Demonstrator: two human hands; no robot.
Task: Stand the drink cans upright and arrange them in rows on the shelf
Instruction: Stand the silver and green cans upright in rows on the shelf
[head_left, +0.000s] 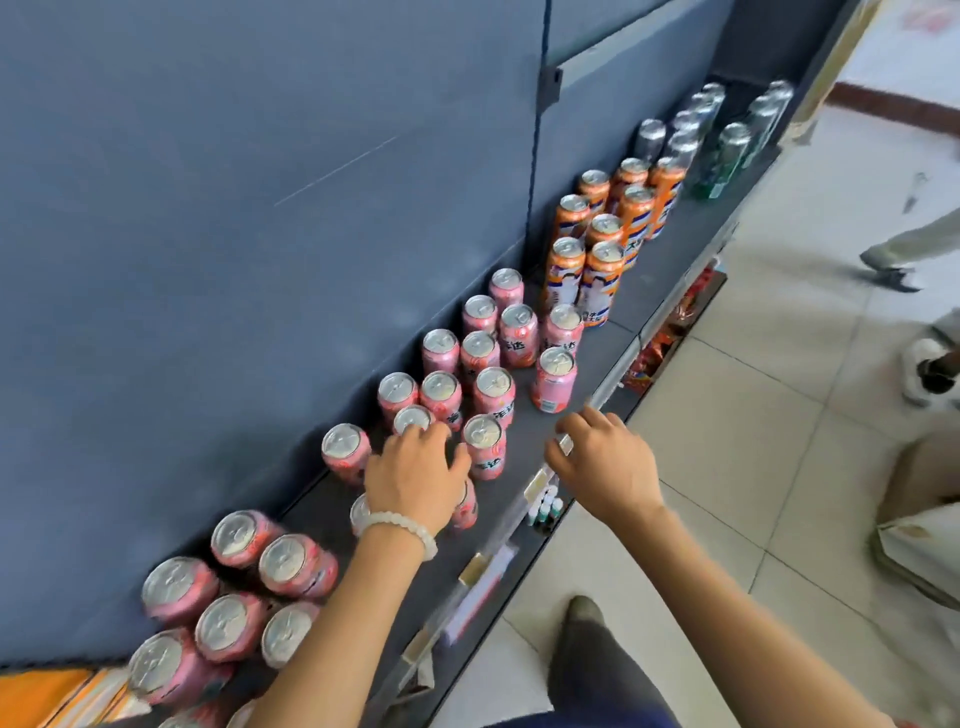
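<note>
Left hand (415, 475), worn with a pale bead bracelet (402, 527) at the wrist, is seen spread palm-down over the pink cans (493, 389) on the dark shelf (644, 291); its fingertips are laid on the lid of one upright pink can (413, 419), and its thumb is set against the side of a neighbouring can (484, 447); whether any can is actually gripped cannot be told, since the palm hides what lies beneath it. Two more pink cans are partly covered under the wrist and palm, and their posture cannot be made out. Right hand (605, 462) is held just beside the shelf's front rail (608, 387), fingers loosely curled with nothing seen in them.

Pink cans are stood upright in rough rows running away along the shelf; a nearer cluster of pink cans (234, 608) is gathered at the lower left, blurred. Orange cans (602, 244) are ranged upright beyond the pink ones; silver cans (685, 130) and green cans (732, 150) are stood farther still. Pale floor tiles (753, 441) are seen to the right, and another person's shoe (891, 273) is visible there.
</note>
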